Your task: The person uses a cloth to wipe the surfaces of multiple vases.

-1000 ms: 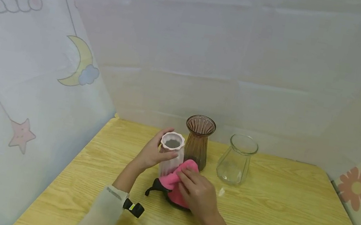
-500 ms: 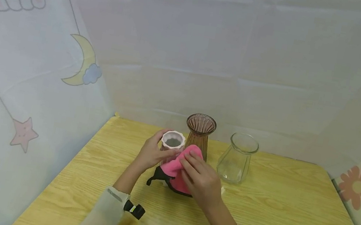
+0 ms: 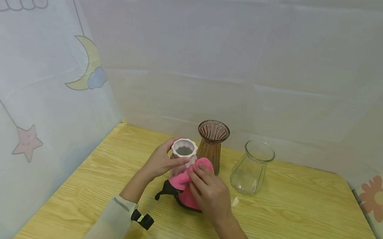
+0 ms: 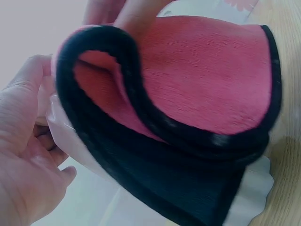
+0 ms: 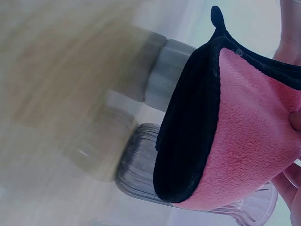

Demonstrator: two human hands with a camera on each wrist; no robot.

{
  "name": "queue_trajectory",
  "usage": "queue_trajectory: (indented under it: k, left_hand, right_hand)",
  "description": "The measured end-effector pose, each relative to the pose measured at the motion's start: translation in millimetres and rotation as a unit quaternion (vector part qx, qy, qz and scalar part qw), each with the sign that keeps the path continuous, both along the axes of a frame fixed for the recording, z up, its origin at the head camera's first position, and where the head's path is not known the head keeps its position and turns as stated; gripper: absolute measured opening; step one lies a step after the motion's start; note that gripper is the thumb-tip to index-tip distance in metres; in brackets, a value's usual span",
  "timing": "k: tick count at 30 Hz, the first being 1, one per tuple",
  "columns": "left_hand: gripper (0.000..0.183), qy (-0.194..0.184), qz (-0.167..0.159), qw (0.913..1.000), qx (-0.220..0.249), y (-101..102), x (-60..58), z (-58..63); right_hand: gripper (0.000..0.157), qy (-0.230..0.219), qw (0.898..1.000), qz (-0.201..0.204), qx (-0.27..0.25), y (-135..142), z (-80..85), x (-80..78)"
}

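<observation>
In the head view my left hand [image 3: 161, 163] grips a pale pink, ribbed vase [image 3: 176, 170] near its scalloped top, thumb in front and fingers behind. The vase stands upright. My right hand [image 3: 212, 194] holds a folded pink cloth [image 3: 191, 198] with black edging, pressed against the vase's right front side. The left wrist view has the cloth [image 4: 202, 70] looped over much of the vase, whose wavy base [image 4: 258, 188] shows below it. Seen from the right wrist, the cloth [image 5: 254, 127] bulges open at its black edge, and only some right fingertips show.
Just behind the pink vase stands a purple-brown glass vase [image 3: 210, 149] with a flared rim. Farther right is a clear glass vase [image 3: 249, 174]. All are on a wood-grain table [image 3: 309, 230], with a pale curtain [image 3: 203, 46] behind it and patterned curtains at the sides.
My right hand has slid the cloth up along the vase, then slightly back down. The left hand keeps its grip, and the two glass vases stay put.
</observation>
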State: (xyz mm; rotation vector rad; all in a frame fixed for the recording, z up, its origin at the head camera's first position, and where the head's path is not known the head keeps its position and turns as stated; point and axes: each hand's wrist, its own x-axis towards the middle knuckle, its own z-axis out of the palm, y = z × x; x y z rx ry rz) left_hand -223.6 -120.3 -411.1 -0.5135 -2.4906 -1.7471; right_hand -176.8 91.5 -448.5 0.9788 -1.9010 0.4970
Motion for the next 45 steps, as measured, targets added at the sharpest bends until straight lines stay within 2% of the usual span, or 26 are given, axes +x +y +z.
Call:
queue_trajectory:
  k: [5, 15, 24, 29, 33, 37, 40, 42, 45]
  left_hand:
    - [0.071, 0.001, -0.005, 1.0, 0.008, -1, -2.3, -0.4]
    - [0.065, -0.021, -0.057, 0.9969, 0.049, -5, -6.7, -1.4]
    - [0.065, -0.033, -0.095, 0.9923, 0.071, -10, -9.5, -1.4]
    - [0.073, -0.041, -0.101, 0.9894, 0.096, -11, -9.7, -4.9]
    - [0.085, -0.034, -0.074, 0.9915, 0.101, -5, -3.7, -4.8]
    - [0.09, -0.012, -0.006, 0.9983, 0.056, 5, 2.5, -1.4]
    - [0.086, -0.003, 0.036, 0.9988, 0.033, 10, 5.0, 0.7]
    - [0.081, 0.002, 0.046, 0.9986, 0.027, 11, 6.0, 2.3]
    - [0.076, 0.009, 0.043, 0.9988, 0.02, 11, 6.1, 4.9]
  right_hand:
    - [0.039, -0.004, 1.0, -0.003, 0.011, 0, -9.0, 3.5]
    - [0.033, -0.039, 0.999, -0.006, 0.025, -1, -24.6, 8.5]
    - [0.033, -0.064, 0.998, 0.005, 0.017, -3, -29.0, 10.7]
    - [0.032, -0.07, 0.997, 0.001, 0.021, -3, -29.4, 12.0]
    - [0.031, -0.061, 0.998, -0.001, 0.015, 1, -25.3, 12.8]
    - [0.023, -0.044, 0.999, 0.004, -0.002, 5, -14.3, 14.5]
    - [0.019, -0.023, 1.0, 0.013, -0.017, 8, -3.1, 16.2]
    - [0.026, -0.008, 0.999, 0.018, -0.025, 10, 4.4, 16.9]
    - [0.031, 0.007, 0.999, 0.022, -0.03, 11, 13.6, 16.1]
